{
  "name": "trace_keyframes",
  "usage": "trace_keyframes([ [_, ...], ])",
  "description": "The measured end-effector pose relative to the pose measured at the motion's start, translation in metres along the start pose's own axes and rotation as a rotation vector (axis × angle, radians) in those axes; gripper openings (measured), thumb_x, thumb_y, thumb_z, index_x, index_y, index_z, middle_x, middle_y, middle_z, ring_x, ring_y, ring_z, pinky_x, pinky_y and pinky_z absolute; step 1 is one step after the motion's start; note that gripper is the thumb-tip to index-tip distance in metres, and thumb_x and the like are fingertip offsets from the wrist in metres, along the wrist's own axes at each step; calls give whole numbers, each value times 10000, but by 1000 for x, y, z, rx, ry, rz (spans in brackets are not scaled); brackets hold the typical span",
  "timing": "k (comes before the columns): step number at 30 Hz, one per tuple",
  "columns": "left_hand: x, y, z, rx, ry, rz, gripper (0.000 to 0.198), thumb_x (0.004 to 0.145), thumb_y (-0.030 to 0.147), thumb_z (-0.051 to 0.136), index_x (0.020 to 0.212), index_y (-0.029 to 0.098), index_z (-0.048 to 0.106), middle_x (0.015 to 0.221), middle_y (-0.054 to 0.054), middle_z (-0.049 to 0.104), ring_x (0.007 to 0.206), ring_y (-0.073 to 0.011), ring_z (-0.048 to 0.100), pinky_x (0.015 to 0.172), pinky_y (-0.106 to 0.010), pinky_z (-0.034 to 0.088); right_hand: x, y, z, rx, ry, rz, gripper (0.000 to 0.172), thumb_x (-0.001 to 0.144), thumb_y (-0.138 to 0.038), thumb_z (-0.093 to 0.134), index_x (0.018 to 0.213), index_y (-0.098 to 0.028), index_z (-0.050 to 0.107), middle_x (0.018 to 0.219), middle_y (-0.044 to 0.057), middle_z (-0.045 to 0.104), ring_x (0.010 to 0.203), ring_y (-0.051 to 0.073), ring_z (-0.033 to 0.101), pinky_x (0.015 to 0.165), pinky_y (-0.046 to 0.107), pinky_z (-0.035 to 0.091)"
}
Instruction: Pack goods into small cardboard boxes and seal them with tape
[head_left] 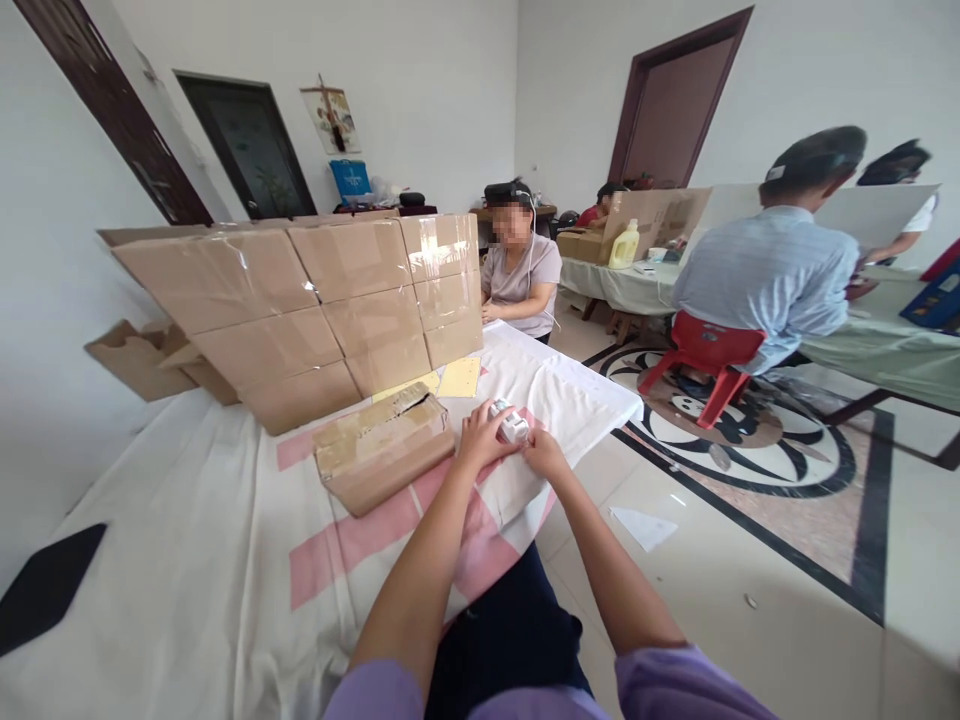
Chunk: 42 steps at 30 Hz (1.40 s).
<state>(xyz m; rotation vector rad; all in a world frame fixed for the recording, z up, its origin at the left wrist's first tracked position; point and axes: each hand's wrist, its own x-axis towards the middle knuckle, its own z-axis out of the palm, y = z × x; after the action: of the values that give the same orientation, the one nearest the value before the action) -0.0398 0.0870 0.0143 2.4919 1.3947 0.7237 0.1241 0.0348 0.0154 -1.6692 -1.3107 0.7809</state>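
Observation:
A small white object (513, 428), perhaps a little box, is between my hands near the table's right edge. My left hand (482, 438) wraps round its left side, fingers bent over it. My right hand (543, 454) is closed at its lower right corner, with thumb and fingers pressed together; whether it pinches part of the object is too small to tell. To the left of my hands lies a taped brown carton (384, 448) with a torn slit on top. Yellow sheets (459, 377) lie on the cloth just beyond my left hand.
Stacked taped cartons (322, 300) form a wall at the table's back left. The tablecloth (202, 530) is white with pink patches. A dark flat item (49, 590) lies far left. A person (523, 265) sits across; others sit at tables to the right, one on a red chair (712, 355).

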Motion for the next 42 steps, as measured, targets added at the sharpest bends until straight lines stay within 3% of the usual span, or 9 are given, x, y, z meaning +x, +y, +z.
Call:
trace_keyframes([
  [7,-2,3,-6,-76,25,8,843,782,579,820,1537,369,509,1680,-122,279,1515,-417,320,1199,-589,302,-33,-8,-19,181,22,-56,332,740,-371,644,718,-264,330,585,-32,590,568,151,513,586,276,384],
  [9,-10,9,-12,-176,110,21,758,840,487,788,1530,323,520,1677,-131,292,1539,-399,291,1228,-580,272,-47,-11,-27,234,25,-96,324,762,-417,631,763,-264,345,647,-7,659,607,167,572,627,297,432],
  [11,-24,17,-20,-295,202,29,544,933,403,679,1457,282,593,1576,-133,446,1492,-346,384,1226,-545,300,-62,-16,-29,274,-1,-186,293,789,-420,630,813,-258,387,730,14,704,700,191,646,692,321,464],
  [14,-56,28,-33,-375,215,35,298,1008,389,556,1227,284,729,1299,-87,647,1281,-278,580,1133,-491,423,-81,-28,-20,288,-99,-375,195,867,-353,610,896,-249,448,846,21,710,842,212,695,773,350,474],
  [19,-113,32,-53,-568,296,-40,234,984,445,625,1022,261,765,1149,-76,664,1169,-266,625,1047,-439,488,-105,-50,9,191,-226,-571,112,904,-169,528,973,-248,491,913,7,628,846,191,622,786,353,470],
  [28,-160,18,-78,-299,632,-36,181,980,266,643,805,231,676,1004,-43,664,1004,-224,622,909,-382,502,-120,-52,43,262,-383,-557,250,870,-81,540,1013,-259,439,919,-2,637,831,188,605,758,333,447],
  [30,-162,14,-82,-293,607,-48,61,972,275,660,958,246,712,1054,-51,677,1043,-232,632,928,-387,518,-121,-54,43,319,-396,-552,267,877,-86,543,1042,-262,428,947,3,634,831,182,592,759,329,448],
  [33,-164,12,-87,-270,503,-57,166,961,291,676,1117,264,724,1103,-56,695,1071,-246,641,937,-396,530,-124,-56,43,323,-408,-587,303,870,-74,531,1090,-264,445,1008,16,588,866,181,561,779,330,450],
  [42,-173,25,-91,-267,437,-87,242,1031,325,542,823,224,617,843,-26,598,817,-196,601,755,-323,484,-131,-57,48,309,-397,-597,317,839,-54,496,1073,-265,455,963,2,568,844,181,556,772,329,447],
])
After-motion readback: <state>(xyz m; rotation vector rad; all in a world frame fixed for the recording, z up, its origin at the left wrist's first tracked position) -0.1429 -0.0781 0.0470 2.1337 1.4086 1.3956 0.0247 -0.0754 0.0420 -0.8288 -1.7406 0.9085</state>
